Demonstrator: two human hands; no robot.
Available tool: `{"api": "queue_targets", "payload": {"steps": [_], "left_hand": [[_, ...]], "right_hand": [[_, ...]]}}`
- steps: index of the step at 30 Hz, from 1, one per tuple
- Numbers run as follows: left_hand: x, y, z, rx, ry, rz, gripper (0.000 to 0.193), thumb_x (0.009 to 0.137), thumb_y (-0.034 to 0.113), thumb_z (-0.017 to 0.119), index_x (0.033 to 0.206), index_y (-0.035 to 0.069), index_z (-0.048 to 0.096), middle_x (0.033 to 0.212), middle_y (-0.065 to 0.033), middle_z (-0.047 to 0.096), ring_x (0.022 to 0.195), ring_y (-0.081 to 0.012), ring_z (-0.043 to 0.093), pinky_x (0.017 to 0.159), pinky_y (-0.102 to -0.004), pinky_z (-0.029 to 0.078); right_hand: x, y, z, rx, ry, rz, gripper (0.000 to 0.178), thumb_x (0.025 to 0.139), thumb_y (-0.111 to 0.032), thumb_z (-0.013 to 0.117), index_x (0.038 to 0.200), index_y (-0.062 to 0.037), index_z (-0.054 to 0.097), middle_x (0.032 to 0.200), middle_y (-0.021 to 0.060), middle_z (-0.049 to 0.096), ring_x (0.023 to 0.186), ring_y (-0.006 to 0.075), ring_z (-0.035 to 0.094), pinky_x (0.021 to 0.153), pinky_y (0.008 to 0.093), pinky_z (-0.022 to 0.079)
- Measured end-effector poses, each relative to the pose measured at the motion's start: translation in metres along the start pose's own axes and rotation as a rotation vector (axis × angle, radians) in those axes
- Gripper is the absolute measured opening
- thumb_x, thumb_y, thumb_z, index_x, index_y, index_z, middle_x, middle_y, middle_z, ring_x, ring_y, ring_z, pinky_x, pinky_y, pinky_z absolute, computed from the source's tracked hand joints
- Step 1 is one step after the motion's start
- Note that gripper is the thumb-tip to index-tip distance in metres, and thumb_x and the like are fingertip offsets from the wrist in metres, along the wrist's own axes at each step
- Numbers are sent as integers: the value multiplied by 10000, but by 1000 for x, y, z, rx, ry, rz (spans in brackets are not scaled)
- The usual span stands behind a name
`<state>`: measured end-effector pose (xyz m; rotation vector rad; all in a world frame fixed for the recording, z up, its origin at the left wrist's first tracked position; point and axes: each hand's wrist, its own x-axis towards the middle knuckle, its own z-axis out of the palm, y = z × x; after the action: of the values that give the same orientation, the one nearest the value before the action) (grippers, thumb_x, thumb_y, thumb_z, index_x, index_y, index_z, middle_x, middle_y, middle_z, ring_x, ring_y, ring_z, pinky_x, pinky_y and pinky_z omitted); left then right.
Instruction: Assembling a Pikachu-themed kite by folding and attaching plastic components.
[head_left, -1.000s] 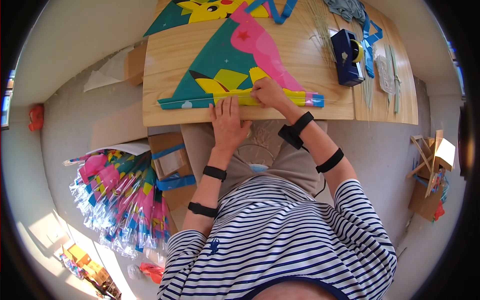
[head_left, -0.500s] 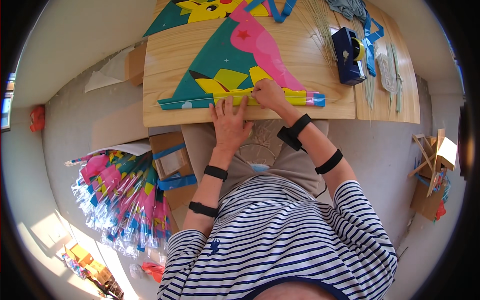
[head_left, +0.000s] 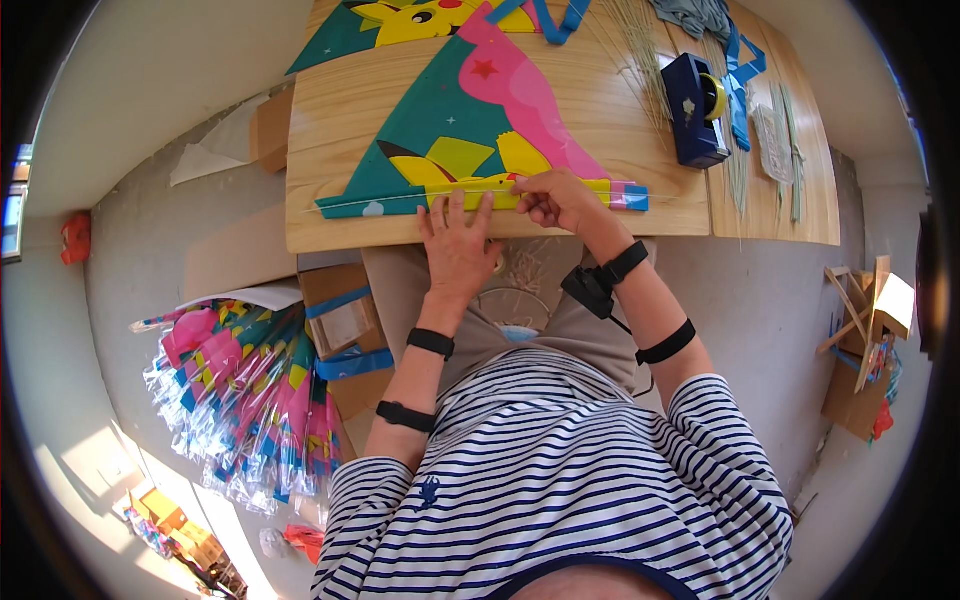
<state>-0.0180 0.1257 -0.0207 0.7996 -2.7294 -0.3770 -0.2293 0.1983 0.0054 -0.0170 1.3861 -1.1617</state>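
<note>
A triangular kite sheet in teal, pink and yellow lies on the wooden table, point away from me. Its near edge is folded into a band, with a thin pale stick running along it. My left hand is spread, fingertips resting flat on the yellow part of that band. Just right of it, my right hand is closed in a pinch over the band, its other fingers curled. What lies between thumb and forefinger is too small to make out.
A second printed sheet lies at the far left of the table. At the right are a blue tape dispenser, thin sticks, blue straps and a clear box. Wrapped kites are heaped at lower left beside cardboard boxes.
My right hand has shifted slightly right and turned, its forearm swinging outward and its fingers curling into view. The left hand and the kite sheet have stayed in place.
</note>
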Motion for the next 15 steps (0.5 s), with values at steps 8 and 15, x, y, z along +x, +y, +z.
{"api": "queue_targets", "payload": {"steps": [8, 15], "left_hand": [[0, 0, 3, 2, 20, -5, 792, 711, 314, 863, 1444, 209, 582, 1450, -169, 464, 1357, -416, 398, 1168, -673, 253], [-1, -3, 9, -1, 32, 4, 758, 698, 275, 843, 1415, 200, 609, 1440, -170, 485, 1353, -421, 416, 1166, -667, 259]], "right_hand": [[-43, 24, 24, -949, 344, -956, 373, 927, -131, 673, 1251, 51, 653, 1094, 174, 704, 961, 282, 671, 838, 423, 542], [-29, 68, 29, -1635, 275, -1194, 681, 854, -168, 690, 1475, 24, 487, 1532, 174, 505, 1464, 338, 437, 1237, 539, 269]]}}
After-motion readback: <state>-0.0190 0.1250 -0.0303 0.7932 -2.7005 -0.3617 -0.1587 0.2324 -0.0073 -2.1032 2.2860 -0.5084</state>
